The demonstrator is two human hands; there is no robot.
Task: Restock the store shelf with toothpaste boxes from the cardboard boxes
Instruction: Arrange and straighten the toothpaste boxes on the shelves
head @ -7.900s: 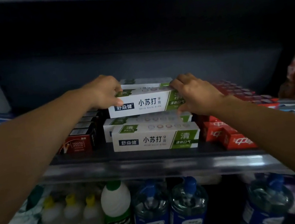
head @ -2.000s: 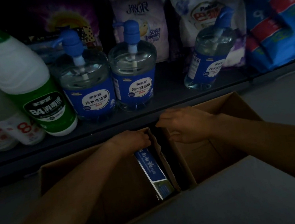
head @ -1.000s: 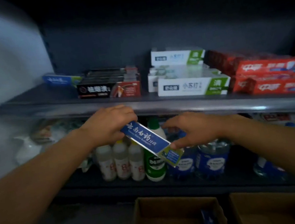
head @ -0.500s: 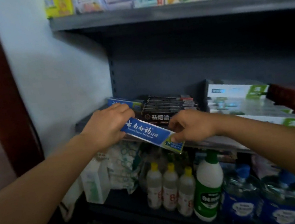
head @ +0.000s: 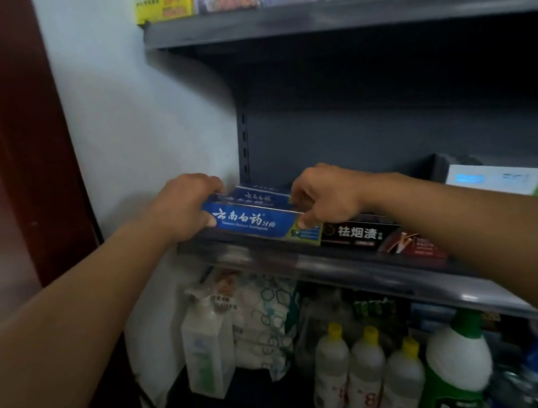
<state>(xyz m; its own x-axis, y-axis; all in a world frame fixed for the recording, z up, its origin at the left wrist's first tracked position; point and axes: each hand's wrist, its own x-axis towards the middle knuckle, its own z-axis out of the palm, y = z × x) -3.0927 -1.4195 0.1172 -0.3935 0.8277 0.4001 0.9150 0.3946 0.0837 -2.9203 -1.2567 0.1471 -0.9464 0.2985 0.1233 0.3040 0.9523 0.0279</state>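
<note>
A blue toothpaste box (head: pixel 256 223) with white characters lies lengthwise at the left end of the grey middle shelf (head: pixel 348 261), in front of another blue box (head: pixel 259 196). My left hand (head: pixel 188 208) grips its left end. My right hand (head: pixel 325 196) pinches its right end with curled fingers. Black toothpaste boxes (head: pixel 358 231) sit just to the right, and white-and-green ones (head: pixel 513 180) further right. The cardboard boxes are out of view.
A white wall (head: pixel 133 136) and a dark red door frame (head: pixel 22 152) stand to the left. The upper shelf (head: pixel 338 16) carries soap and detergent packs. Below are white bottles (head: pixel 364 373), a green-capped bottle (head: pixel 457 371) and a clear pump bottle (head: pixel 208 347).
Both hands have carried the blue box up from the cardboard box and onto the left end of the middle shelf; it now lies level against the blue box behind it.
</note>
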